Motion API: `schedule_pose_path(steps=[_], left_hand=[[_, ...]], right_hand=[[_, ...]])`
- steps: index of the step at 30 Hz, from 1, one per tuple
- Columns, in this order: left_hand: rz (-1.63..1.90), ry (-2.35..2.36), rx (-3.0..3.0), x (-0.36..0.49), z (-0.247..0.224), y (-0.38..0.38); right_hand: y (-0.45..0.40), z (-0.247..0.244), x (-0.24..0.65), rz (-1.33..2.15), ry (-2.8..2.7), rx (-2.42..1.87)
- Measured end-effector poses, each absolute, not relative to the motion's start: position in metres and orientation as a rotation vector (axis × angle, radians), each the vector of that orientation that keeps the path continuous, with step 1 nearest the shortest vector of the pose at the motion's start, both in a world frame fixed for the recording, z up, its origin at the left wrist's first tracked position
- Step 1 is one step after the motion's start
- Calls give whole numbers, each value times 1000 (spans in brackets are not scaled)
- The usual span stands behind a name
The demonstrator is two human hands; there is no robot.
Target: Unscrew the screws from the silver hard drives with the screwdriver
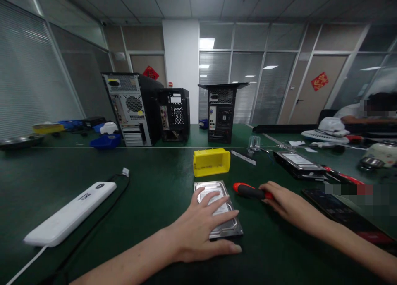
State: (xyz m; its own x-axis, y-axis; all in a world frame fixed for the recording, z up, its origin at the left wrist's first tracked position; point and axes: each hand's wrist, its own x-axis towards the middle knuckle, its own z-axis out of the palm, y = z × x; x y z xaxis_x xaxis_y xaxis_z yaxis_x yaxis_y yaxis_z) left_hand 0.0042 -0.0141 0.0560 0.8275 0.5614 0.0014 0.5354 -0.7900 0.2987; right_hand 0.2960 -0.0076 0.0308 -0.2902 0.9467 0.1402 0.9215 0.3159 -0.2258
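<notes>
A silver hard drive (233, 225) lies on the green table, label side up. Spread over its top is my left hand (206, 225), fingers apart and resting on the casing. To the right, my right hand (279, 200) has its fingers closed around one end of a red and black screwdriver handle (249, 191), which lies low over the table; the far end of the tool is hidden by the hand. Just behind the drive stands a yellow plastic bin (211, 162) on its side, its opening facing me.
Computer cases (151, 107) stand at the back. A white power strip (72, 212) with cables lies left. On the right are stacked drives (300, 163), a dark phone-like device (341, 212) and, farther off, a person leaning on the table.
</notes>
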Motion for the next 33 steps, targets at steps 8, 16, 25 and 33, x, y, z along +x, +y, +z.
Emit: schedule_pose_path(steps=[8, 16, 25, 33], left_hand=[[183, 858, 2758, 8, 53, -14], [245, 828, 2708, 8, 59, -16], [261, 817, 2761, 9, 46, -9], [237, 817, 2745, 11, 46, -7]], right_hand=[[2, 80, 243, 847, -1634, -915], [8, 74, 201, 950, -1485, -623], [8, 56, 197, 911, -1578, -652], [8, 54, 197, 881, -1556, -638]])
